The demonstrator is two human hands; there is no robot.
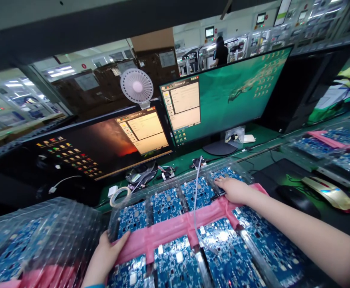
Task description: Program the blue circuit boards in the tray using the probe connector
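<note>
A clear plastic tray [160, 185] lies in front of me, holding several blue circuit boards [164, 204] in two rows. Between the rows runs a pink strip [166, 231], with short branches between boards. At the tray's left side, my left hand [106, 254] grips the edge, its thumb over the pink strip and its other fingers partly hidden. My right hand [231, 189] lies over the far right circuit board [227, 173], fingers stretched out to the left and touching it. A thin whitish cable [196, 192] hangs across the boards.
Stacked trays [70, 228] stand at the left. Behind are two monitors [237, 96] [100, 140], a small fan [137, 86] and a tape roll [120, 197]. A gold mouse [327, 193], a black mouse [297, 202] and another board tray [337, 146] lie right. A person [221, 52] stands far back.
</note>
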